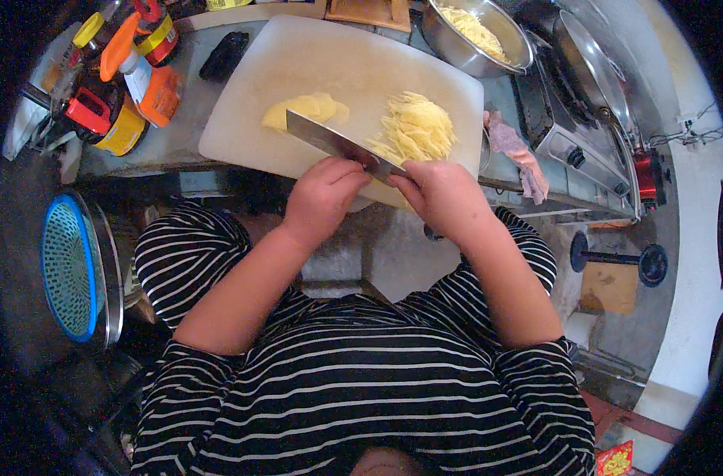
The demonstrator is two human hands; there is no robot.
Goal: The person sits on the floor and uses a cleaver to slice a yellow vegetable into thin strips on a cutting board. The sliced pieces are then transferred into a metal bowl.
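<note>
My right hand (442,193) is closed on the handle of a cleaver (332,138), whose broad blade points up and left over a white cutting board (242,119). At the blade's lower edge is my left hand (332,193), its fingers bent together near the metal; whether they grip the blade or something under it cannot be told. Thin yellow slices, perhaps potato, lie overlapped in a pile (305,112) beyond the blade's tip. A heap of fine yellow shreds (421,128) rests on the board's right side, partly behind the blade.
A steel bowl (504,59) of shreds stands at the back right, near a gas stove (582,154). A pink cloth (513,146) hangs over the counter edge. Bottles and an orange spray bottle (159,95) stand at left. A blue colander (70,268) is lower left.
</note>
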